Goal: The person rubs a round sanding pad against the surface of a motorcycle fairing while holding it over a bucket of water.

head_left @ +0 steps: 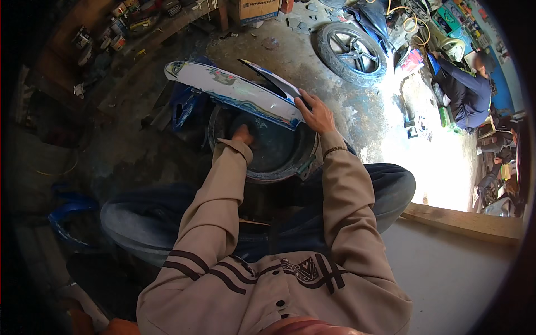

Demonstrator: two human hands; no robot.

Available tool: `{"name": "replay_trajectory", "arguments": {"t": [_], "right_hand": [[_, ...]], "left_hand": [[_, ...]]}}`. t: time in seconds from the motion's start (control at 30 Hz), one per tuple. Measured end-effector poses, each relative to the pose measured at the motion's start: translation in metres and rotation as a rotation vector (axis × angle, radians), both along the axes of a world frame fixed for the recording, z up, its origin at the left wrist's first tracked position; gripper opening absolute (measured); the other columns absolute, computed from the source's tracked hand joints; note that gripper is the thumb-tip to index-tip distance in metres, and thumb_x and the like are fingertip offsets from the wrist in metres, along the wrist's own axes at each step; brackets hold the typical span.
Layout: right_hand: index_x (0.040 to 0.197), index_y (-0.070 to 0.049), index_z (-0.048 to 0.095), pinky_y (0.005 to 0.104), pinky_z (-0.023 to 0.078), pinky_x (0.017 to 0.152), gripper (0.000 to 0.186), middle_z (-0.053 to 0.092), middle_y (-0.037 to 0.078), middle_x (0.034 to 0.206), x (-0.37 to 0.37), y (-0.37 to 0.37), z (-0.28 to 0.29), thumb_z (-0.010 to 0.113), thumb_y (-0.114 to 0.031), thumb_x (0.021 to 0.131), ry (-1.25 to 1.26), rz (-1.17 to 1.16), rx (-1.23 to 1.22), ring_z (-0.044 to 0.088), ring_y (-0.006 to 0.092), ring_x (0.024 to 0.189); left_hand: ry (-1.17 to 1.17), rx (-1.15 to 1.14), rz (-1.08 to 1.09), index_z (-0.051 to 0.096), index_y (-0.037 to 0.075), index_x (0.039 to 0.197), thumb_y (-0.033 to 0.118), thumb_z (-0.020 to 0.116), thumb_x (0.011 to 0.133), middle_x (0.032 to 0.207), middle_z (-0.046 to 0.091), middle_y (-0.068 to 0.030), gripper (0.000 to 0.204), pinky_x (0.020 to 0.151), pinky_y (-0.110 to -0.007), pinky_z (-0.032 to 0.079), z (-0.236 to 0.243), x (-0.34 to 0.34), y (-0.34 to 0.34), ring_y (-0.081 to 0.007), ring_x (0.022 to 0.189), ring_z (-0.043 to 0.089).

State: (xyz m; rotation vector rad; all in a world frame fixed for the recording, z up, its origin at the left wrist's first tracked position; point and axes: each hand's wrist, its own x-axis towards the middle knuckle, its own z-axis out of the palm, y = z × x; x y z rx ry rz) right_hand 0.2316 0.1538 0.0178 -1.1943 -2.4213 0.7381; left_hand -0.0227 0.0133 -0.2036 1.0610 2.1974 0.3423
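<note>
Your right hand [318, 113] has its grip clamped on the long, white, blue-edged panel [245, 89] at the dark round basin's [262, 176] far side; your left hand's [242, 134] grip, inside, can't be told. Judging by remaining green and blue patches, it's part-done.

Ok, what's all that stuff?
Forked panel: one, white with blue edges, over tub's far rim
Round tub: one, dark, centre
Motorcycle wheel: one, black tyre, upper right
Cardboard box: one, brown, top
Curved part: one, blue, lower left
Wooden plank: one, light brown, right
Co-worker: one, dark clothes, right
Small clutter: countless, mixed, upper edges
Left grip: one, bare, in tub
Right grip: one, bare, on panel's right end
Sleeves: two, tan, below
Jeans: one, blue, below
</note>
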Motion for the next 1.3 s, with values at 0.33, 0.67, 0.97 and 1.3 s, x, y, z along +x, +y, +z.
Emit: {"name": "replay_trajectory", "arguments": {"t": [0.33, 0.67, 0.97, 1.3], "right_hand": [[0.153, -0.022, 0.063, 0.0490, 0.051, 0.107, 0.068, 0.069, 0.019, 0.136, -0.001, 0.000, 0.002, 0.052, -0.068, 0.105, -0.015, -0.008, -0.017, 0.066, 0.0408, 0.128], [0.154, -0.023, 0.062, 0.0504, 0.051, 0.107, 0.070, 0.069, 0.020, 0.138, 0.000, 0.000, 0.000, 0.052, -0.071, 0.104, -0.021, -0.006, -0.013, 0.066, 0.0417, 0.129], [0.152, -0.022, 0.064, 0.0504, 0.050, 0.108, 0.065, 0.069, 0.020, 0.139, -0.001, 0.000, -0.001, 0.049, -0.067, 0.107, -0.022, -0.019, -0.019, 0.065, 0.0420, 0.130], [0.149, -0.022, 0.067, 0.0504, 0.051, 0.107, 0.055, 0.070, 0.017, 0.139, -0.001, 0.001, -0.008, 0.051, -0.057, 0.109, 0.023, -0.031, 0.020, 0.065, 0.0408, 0.130]], "left_hand": [[0.022, -0.235, 0.060, 0.065, -0.001, 0.137, 0.022, 0.086, 0.086, 0.145, 0.063, -0.0293, 0.060, 0.110, -0.049, 0.055, 0.023, -0.004, 0.002, -0.0443, 0.136, 0.062], [-0.085, -0.092, -0.061, 0.069, 0.003, 0.140, 0.022, 0.089, 0.082, 0.143, 0.068, -0.0239, 0.065, 0.110, -0.047, 0.054, 0.037, -0.003, 0.000, -0.0408, 0.131, 0.066], [-0.233, -0.016, -0.308, 0.070, 0.004, 0.141, 0.019, 0.091, 0.079, 0.137, 0.072, -0.0203, 0.067, 0.106, -0.045, 0.054, 0.142, -0.001, -0.001, -0.0361, 0.126, 0.069], [-0.316, 0.235, -0.416, 0.076, 0.005, 0.125, 0.011, 0.087, 0.082, 0.112, 0.080, -0.0111, 0.044, 0.088, -0.039, 0.057, 0.248, -0.002, 0.035, -0.0209, 0.101, 0.073]]}}
